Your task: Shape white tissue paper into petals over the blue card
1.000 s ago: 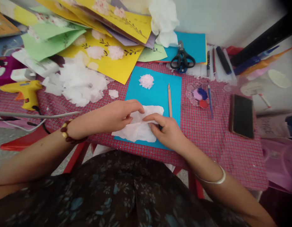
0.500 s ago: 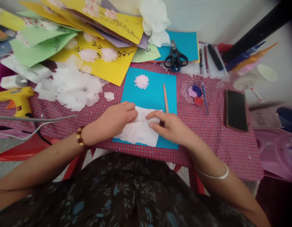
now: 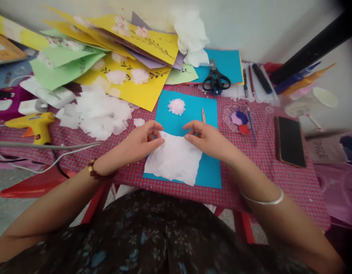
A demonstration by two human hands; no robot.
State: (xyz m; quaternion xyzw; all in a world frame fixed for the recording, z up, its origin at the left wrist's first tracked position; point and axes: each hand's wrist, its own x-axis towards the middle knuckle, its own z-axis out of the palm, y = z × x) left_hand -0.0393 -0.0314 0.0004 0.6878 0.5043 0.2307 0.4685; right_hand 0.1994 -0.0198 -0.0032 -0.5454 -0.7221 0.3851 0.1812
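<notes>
**Trainee:** At the near edge of the table, what is each hand doing?

**Instructor:** Left hand (image 3: 143,140) pinches the far left corner of the white tissue sheet (image 3: 173,160); right hand (image 3: 206,137) pinches the far right corner, fingers curled. The sheet lies flat on the blue card (image 3: 193,110), which rests on the red checked cloth (image 3: 250,160).

**Trainee:** How should the step in hand be handled?

**Instructor:** My judgement: keep both pinches light and level, and draw the edge evenly. Tissue this thin is likely to tear or crease.

**Trainee:** What cannot be verified?

**Instructor:** The right hand covers most of the pencil (image 3: 203,114); only its tip shows. Whether the sheet is one layer or several cannot be told. The tissue flower (image 3: 176,106) lies well apart, beyond the hands.
</notes>
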